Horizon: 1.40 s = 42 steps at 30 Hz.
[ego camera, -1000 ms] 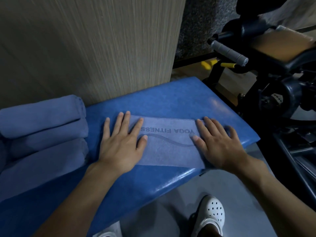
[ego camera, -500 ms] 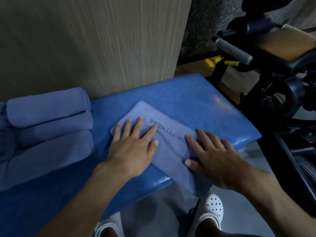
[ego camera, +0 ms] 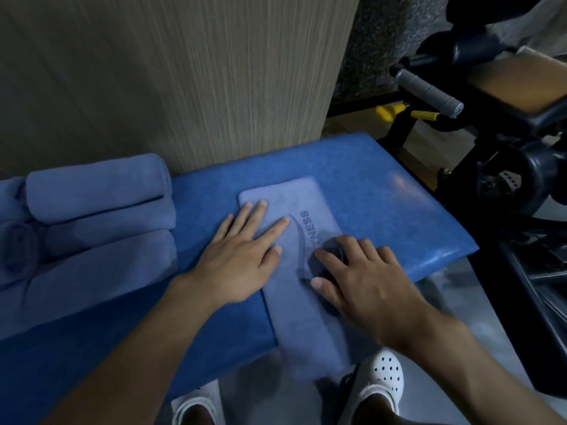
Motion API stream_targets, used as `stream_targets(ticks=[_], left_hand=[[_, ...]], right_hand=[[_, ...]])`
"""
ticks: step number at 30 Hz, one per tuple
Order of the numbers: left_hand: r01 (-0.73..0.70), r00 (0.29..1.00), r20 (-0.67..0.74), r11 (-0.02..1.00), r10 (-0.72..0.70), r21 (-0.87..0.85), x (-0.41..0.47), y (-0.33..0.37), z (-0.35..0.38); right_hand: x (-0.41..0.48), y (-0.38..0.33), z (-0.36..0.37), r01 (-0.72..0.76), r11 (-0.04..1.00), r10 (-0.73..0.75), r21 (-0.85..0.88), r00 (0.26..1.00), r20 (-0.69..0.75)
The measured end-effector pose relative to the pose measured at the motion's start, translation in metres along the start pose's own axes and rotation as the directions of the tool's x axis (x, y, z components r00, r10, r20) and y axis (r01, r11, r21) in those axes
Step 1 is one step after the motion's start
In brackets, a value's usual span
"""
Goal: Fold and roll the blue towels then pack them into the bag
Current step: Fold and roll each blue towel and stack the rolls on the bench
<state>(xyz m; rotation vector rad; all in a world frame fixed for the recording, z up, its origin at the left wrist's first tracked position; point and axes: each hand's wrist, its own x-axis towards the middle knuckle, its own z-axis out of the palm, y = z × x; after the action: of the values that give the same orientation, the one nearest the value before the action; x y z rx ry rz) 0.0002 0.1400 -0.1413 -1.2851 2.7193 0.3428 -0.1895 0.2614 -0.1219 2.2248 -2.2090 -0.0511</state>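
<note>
- The fingers point(ego camera: 245, 222) of the left hand point(ego camera: 239, 259) lie straight and released, flat across the left edge of a long, folded, soft blue towel point(ego camera: 294, 200) printed with dark lettering. They grasp nothing.
- The fingers point(ego camera: 333, 259) of the right hand point(ego camera: 365, 280) are spread and only slightly bent. They press down on the towel's right side with the thumb on the cloth, and nothing is pinched there either.
- The towel lies as a narrow strip running far to near across the glossy blue padded surface point(ego camera: 392, 216). Its near end hangs over the front edge, above a white perforated clog point(ego camera: 383, 375) on the floor.
- To the left, a stack of rolled blue towels point(ego camera: 98, 191) lies on the same surface, each touching the next, and apart from the strip.
- No bag is in view.
- By the look of it, the strip is folded and ready to be rolled from one end.
- The overhanging end may drag the strip off the slick padding once the palms lift.
- Uneven pressure from the two hands could skew the layers, so the roll comes out coned or loose.
- A loose roll would likely unwind on its way to the bag.
</note>
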Motion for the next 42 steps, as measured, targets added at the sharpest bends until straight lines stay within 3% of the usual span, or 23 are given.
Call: stream_targets(ticks=[3, 8, 14, 16, 20, 23, 27, 31, 40, 42], left_hand=[[-0.033, 0.996, -0.076, 0.999, 0.037, 0.043, 0.005, -0.010, -0.001], [0.015, 0.997, -0.076, 1.000, -0.013, 0.017, -0.004, 0.003, 0.002], [-0.136, 0.987, -0.098, 0.990, 0.132, -0.043, 0.013, -0.009, 0.007], [-0.115, 0.977, -0.191, 0.990, 0.099, -0.077, 0.018, -0.010, 0.008], [0.118, 0.904, -0.375, 0.963, -0.206, -0.244, 0.033, -0.006, 0.001], [0.236, 0.883, -0.339, 0.931, -0.325, -0.277, 0.046, -0.006, -0.004], [0.283, 0.862, -0.256, 0.835, -0.437, -0.472, 0.061, -0.009, -0.010], [0.341, 0.863, -0.150, 0.774, -0.483, -0.533, 0.068, -0.011, -0.017], [0.139, 0.899, -0.092, 0.480, -0.427, -0.866, 0.067, -0.016, -0.022], [0.130, 0.909, -0.078, 0.457, -0.409, -0.880, 0.066, -0.017, -0.023]], right_hand=[[0.003, 0.001, 0.002, 0.034, 0.999, -0.035, -0.015, 0.998, -0.058], [0.026, 0.010, 0.015, 0.073, 0.992, -0.075, 0.101, 0.997, 0.014], [0.018, 0.007, 0.012, 0.064, 0.995, -0.057, 0.080, 0.995, -0.085], [0.025, 0.010, 0.011, 0.003, 0.988, 0.018, 0.152, 0.990, -0.137], [0.058, 0.024, 0.013, -0.305, 0.859, 0.390, 0.412, 0.910, -0.141], [0.078, 0.035, 0.014, -0.384, 0.767, 0.474, 0.514, 0.879, -0.050], [0.093, 0.045, 0.012, -0.457, 0.707, 0.514, 0.539, 0.856, 0.052], [0.101, 0.048, 0.010, -0.464, 0.645, 0.502, 0.607, 0.857, 0.122], [0.103, 0.043, 0.006, -0.419, 0.509, 0.498, 0.752, 0.856, 0.140], [0.105, 0.046, 0.007, -0.391, 0.389, 0.496, 0.834, 0.852, 0.168]])
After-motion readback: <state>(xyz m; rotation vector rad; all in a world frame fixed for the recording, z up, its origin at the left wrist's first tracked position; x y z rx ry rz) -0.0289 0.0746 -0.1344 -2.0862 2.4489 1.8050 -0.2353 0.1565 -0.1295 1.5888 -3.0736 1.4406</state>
